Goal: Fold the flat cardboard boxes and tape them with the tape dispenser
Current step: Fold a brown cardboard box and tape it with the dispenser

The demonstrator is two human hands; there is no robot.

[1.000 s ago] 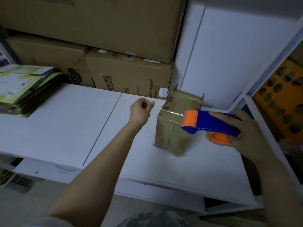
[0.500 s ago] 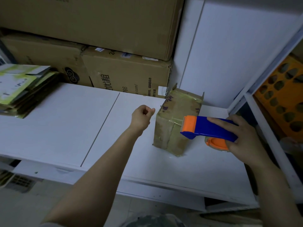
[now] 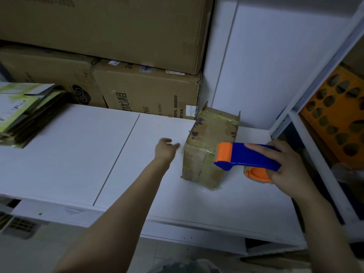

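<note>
A small folded cardboard box (image 3: 208, 142), brown with shiny tape across it, stands on the white table (image 3: 82, 154) near the back wall. My right hand (image 3: 283, 164) grips a blue and orange tape dispenser (image 3: 248, 156), whose orange head is at the box's right side. My left hand (image 3: 166, 148) is blurred, just left of the box with its fingers stretched toward it. I cannot tell whether they touch the box.
Large cardboard cartons (image 3: 145, 91) are stacked against the back wall. A pile of flat green and white boxes (image 3: 21, 111) lies at the table's left. A white shelf frame (image 3: 307, 119) with an orange perforated panel (image 3: 334, 117) stands on the right.
My left hand has gone from a loose fist to outstretched fingers and moved toward the box. The dispenser has slid down the box's right side.
</note>
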